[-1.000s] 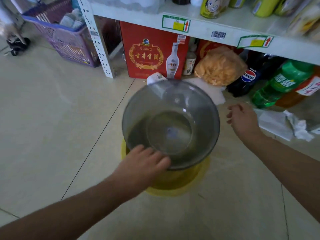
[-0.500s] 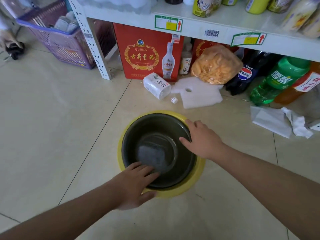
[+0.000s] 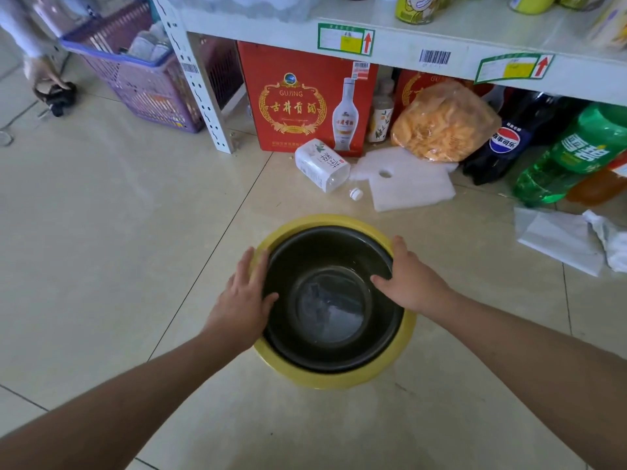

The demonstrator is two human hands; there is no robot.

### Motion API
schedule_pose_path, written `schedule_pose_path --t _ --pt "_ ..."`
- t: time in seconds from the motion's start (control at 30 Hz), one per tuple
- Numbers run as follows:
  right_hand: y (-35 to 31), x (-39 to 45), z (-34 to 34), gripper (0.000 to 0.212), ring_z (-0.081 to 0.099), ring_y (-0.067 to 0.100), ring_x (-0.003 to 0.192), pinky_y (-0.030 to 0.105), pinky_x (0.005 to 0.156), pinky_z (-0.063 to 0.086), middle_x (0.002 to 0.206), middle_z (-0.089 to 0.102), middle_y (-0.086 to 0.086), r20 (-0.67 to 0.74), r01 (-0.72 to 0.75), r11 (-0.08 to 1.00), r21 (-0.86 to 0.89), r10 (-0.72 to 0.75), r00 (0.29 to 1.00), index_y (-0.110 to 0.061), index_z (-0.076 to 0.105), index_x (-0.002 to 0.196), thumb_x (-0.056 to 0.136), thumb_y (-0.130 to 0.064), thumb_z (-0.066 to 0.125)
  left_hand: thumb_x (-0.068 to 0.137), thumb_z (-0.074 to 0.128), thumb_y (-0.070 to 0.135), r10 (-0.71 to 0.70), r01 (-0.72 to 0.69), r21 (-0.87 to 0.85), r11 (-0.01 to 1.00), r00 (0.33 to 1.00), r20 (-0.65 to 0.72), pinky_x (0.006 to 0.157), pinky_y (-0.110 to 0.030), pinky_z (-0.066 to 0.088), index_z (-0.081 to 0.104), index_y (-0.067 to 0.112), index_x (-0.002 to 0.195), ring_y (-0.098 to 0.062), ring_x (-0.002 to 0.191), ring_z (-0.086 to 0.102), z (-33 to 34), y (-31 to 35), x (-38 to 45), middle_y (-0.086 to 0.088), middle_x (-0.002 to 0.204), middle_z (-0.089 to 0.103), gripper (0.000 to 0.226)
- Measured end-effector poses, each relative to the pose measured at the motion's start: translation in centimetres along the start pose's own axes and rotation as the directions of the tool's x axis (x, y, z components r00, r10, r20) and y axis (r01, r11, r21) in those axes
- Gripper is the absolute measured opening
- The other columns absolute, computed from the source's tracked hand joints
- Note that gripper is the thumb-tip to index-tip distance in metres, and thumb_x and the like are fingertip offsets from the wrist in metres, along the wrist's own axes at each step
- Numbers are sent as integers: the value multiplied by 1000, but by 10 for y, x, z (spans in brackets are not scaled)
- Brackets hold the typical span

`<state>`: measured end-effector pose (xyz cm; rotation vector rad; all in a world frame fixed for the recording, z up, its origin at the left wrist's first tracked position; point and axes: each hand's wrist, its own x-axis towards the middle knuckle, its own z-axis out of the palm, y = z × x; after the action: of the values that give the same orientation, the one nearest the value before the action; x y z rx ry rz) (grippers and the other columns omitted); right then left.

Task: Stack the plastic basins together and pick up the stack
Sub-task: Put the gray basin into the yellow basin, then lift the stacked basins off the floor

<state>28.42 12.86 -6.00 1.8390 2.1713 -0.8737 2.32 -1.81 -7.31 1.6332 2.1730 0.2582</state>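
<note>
A dark translucent basin (image 3: pixel 334 310) sits nested inside a yellow basin (image 3: pixel 334 379) on the tiled floor. My left hand (image 3: pixel 242 300) lies on the stack's left rim, fingers over the yellow edge and thumb on the dark basin's lip. On the right rim, my right hand (image 3: pixel 409 278) rests with its thumb inside the dark basin and its fingers over the edge. Both hands grip the stack from opposite sides. The stack's underside is hidden.
A white shelf (image 3: pixel 390 45) stands ahead, with a red liquor box (image 3: pixel 305 103), a fallen white bottle (image 3: pixel 320 164), white foam sheet (image 3: pixel 410 184), snack bag (image 3: pixel 444 127) and soda bottles (image 3: pixel 573 154) beneath. A purple basket (image 3: pixel 142 79) is far left. Crumpled paper (image 3: pixel 570 239) lies right.
The dark basin came down into the yellow one. My left hand slid from the near rim to the left rim, and my right hand settled on the right rim.
</note>
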Motion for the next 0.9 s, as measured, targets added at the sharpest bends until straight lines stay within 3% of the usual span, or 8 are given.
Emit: schedule_pose_path --t 0.03,0.1,0.17,0.23,0.37,0.5,0.73,0.9 --pt "4 2 0 80 62 37 111 47 84 57 132 55 16 33 -51 995 85 49 998 -15 22 147 88 -47 64 95 51 40 -129 128 -122 984 992 -8 105 -54 38 6 27 153 -40 137 34 -1 0 3 -9 160 9 75" --pt "12 6 -1 56 67 34 94 41 58 60 113 63 14 127 -140 962 236 112 986 -10 43 126 86 -42 68 91 56 46 -403 437 -372 819 900 169 99 -53 47 26 18 147 -38 121 52 -4 -5 10 -15 147 37 70" --pt "19 8 3 45 68 29 83 35 45 57 102 66 11 149 -130 947 295 89 985 -10 54 114 84 -42 69 89 56 52 -470 572 -481 665 820 326 85 -52 56 51 11 125 -31 97 64 -3 -7 9 -14 116 63 55" --pt "21 10 4 45 66 26 84 35 55 57 95 65 7 76 -77 958 276 58 995 -11 57 107 81 -46 70 91 53 53 -473 563 -465 683 826 306 77 -49 59 58 10 111 -27 88 65 -6 -4 6 -11 99 67 48" --pt "9 21 -15 45 68 27 83 39 72 59 90 69 5 -39 12 959 283 -1 999 -14 64 96 72 -53 67 93 50 52 -497 541 -498 677 836 234 58 -35 53 58 9 108 -25 82 62 -27 4 12 -11 97 64 45" --pt "-18 34 -40 46 68 29 91 39 82 56 95 71 6 -133 86 942 324 -45 990 -16 66 98 69 -51 66 94 49 51 -531 554 -544 630 819 219 58 -34 55 56 11 109 -26 85 64 -53 10 19 -11 100 64 43" --pt "-77 40 -52 44 68 22 81 42 81 58 86 71 0 -52 86 885 457 -70 996 -20 65 96 66 -52 65 92 53 53 -570 592 -510 624 791 222 65 -41 61 59 11 110 -31 86 68 -121 -14 25 -13 100 68 45" --pt "-144 54 -39 46 67 19 87 36 82 54 95 71 -1 4 145 843 517 -172 985 -20 67 102 70 -54 69 93 55 48 -635 627 -565 536 741 219 55 -33 53 60 8 110 -29 86 66 -154 -66 19 -15 101 67 44"
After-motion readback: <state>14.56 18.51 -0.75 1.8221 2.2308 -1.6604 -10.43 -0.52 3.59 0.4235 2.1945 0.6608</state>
